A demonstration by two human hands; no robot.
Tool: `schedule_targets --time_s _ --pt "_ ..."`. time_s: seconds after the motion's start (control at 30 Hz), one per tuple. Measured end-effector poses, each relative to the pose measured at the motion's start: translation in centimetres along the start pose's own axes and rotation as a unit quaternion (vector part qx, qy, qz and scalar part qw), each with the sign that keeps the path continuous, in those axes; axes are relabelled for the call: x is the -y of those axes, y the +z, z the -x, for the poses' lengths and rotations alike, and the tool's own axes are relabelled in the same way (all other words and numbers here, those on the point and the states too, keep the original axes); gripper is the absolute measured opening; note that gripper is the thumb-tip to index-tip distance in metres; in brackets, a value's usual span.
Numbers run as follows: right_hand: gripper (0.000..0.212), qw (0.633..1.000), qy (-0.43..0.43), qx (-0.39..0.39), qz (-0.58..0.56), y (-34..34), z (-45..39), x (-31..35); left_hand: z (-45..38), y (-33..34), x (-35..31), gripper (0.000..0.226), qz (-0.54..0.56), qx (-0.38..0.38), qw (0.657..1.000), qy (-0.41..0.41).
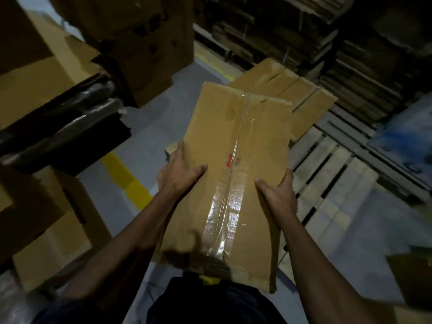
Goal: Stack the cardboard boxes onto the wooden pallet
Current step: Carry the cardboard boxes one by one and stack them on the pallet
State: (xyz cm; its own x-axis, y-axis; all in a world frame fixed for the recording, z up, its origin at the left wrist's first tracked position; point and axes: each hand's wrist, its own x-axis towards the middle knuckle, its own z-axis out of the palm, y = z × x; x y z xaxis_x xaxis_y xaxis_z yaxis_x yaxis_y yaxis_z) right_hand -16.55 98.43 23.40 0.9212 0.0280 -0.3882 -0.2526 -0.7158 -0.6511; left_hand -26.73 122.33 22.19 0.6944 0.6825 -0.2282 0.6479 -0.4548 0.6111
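Fingers curl out of sight round the long edges of a taped cardboard box (233, 174), thumbs lying flat on its top face, as a person carries it at the centre of the frame. Left hand (180, 170) grips the left edge, right hand (279, 191) the right. Clear tape runs lengthwise down the box. Beyond it, right of centre, a second cardboard box (301, 94) lies on a wooden pallet (327, 174) whose bare slats show at right. A yellow floor line (127, 178) crosses lower left; flattened cardboard stacks (350, 54) fill the upper right.
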Motion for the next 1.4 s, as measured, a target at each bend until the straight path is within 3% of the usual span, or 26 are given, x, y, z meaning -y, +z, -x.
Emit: schedule_targets --time_s 0.2,0.43,0.83,1.07,1.4 --pt "0.095 0.998 0.026 -0.04 -0.035 -3.7 -3.2 -3.0 -1.8 3.9 -5.8 0.092 -0.011 0.018 0.997 0.069" --pt "0.096 0.992 0.074 -0.081 -0.06 -7.8 -6.7 -5.7 -4.7 8.7 -11.8 0.104 -0.026 0.081 0.989 0.117" --pt "0.095 0.972 0.173 -0.14 -0.078 -8.2 -12.7 -6.9 -12.4 15.3 -17.3 0.086 -0.037 0.174 0.969 0.172" --pt "0.093 0.963 0.203 -0.157 -0.082 -9.5 -14.3 -7.2 -14.4 17.6 -20.2 0.094 -0.069 0.196 0.961 0.181" --pt "0.093 0.958 0.228 -0.153 -0.087 -13.5 -20.4 -10.6 -15.5 24.4 -25.8 0.085 -0.064 0.222 0.958 0.172"
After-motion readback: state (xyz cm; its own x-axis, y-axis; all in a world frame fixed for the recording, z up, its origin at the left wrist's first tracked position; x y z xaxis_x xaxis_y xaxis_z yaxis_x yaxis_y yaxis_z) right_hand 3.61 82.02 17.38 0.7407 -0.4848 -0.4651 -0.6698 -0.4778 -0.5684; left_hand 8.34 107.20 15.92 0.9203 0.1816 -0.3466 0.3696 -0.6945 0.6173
